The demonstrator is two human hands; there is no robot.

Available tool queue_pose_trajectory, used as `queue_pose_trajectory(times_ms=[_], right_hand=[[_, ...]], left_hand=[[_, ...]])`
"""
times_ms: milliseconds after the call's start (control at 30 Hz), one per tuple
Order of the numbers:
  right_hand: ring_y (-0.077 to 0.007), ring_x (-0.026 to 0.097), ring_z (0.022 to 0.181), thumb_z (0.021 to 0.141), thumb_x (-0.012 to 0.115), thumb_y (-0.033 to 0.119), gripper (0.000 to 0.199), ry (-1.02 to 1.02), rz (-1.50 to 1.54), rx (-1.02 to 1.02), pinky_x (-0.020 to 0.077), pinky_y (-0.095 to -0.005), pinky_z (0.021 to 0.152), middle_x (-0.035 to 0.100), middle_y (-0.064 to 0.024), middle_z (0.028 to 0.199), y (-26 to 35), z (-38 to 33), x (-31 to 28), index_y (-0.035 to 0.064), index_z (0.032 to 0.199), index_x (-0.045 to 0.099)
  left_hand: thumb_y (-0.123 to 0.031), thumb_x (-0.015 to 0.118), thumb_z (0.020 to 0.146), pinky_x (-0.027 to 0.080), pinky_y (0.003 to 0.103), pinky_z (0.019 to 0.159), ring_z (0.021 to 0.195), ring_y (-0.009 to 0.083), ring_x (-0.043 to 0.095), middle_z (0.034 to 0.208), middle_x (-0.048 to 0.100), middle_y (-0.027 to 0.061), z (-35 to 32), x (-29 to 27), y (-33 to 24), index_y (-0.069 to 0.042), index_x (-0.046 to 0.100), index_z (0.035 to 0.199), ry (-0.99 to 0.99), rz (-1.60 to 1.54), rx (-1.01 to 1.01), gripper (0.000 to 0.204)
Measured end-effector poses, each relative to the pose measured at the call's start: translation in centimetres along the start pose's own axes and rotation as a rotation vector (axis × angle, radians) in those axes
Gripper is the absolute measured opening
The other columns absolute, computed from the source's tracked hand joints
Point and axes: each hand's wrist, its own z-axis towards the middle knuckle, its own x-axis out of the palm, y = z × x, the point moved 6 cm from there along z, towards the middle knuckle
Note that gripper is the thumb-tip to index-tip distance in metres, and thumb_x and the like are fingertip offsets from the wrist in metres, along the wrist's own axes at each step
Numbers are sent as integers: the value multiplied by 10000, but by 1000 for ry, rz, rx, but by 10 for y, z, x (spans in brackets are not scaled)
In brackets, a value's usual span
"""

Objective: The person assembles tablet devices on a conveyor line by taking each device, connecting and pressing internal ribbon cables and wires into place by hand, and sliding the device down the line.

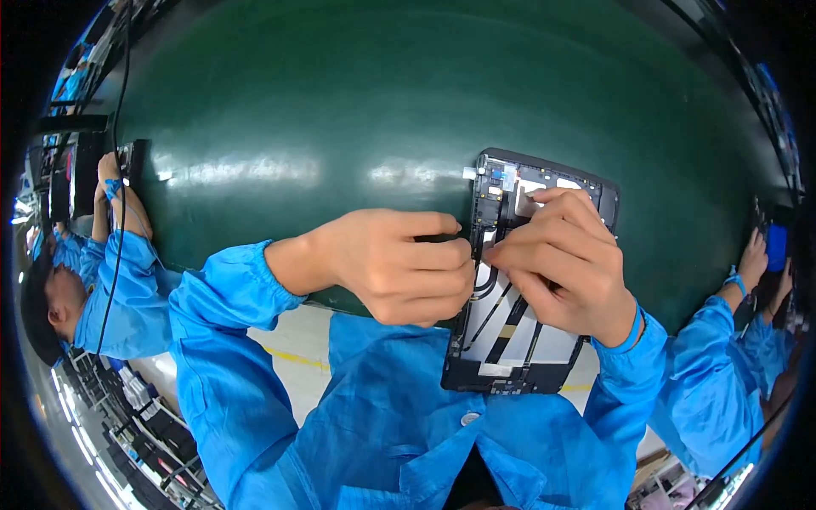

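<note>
Hands on the opened tablet: left hand fisted gripping its edge, right hand pinching inside.

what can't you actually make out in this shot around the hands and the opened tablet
- Head view: the middle of the opened tablet is covered by the left hand and right hand.
- What the fingertips pinch at the tablet's left edge is too small to tell.
- The small parts along the tablet's top edge are too fine to identify.
- Co-workers' hands at both picture edges are bent and cut off by the fisheye rim.
</note>
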Motion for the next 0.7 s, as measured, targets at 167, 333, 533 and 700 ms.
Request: queue_pose_trajectory(times_ms=[167,333,533,700], right_hand=[[-268,677,876,744,861,-22,237,33,184,64,547,-418,847,760,-53,927,-3,2,-3,71,961,835],[-286,677,870,772,878,-24,210,18,222,113,537,-395,786,766,-71,900,-12,4,1,56,963,841],[-288,663,885,775,893,-15,200,-2,132,130,530,-398,817,761,-78,907,-16,15,-2,52,956,844],[-288,642,925,771,898,6,188,-26,72,202,511,-398,859,731,-65,899,-20,16,-4,62,940,839]], left_hand=[[-247,750,838,603,406,793,867,265,688,916,668,84,3,-1,13,-42,696,871,-23,-92,-43,215],[-280,775,837,575,397,771,851,257,676,887,649,67,5,-3,27,-48,709,868,-16,-100,-25,244],[-305,767,916,611,426,812,880,280,706,956,742,104,0,-3,35,-43,789,947,67,-84,-41,265],[-305,767,898,605,422,803,876,281,703,954,741,97,-2,-7,40,-31,810,983,59,-93,-66,290]])
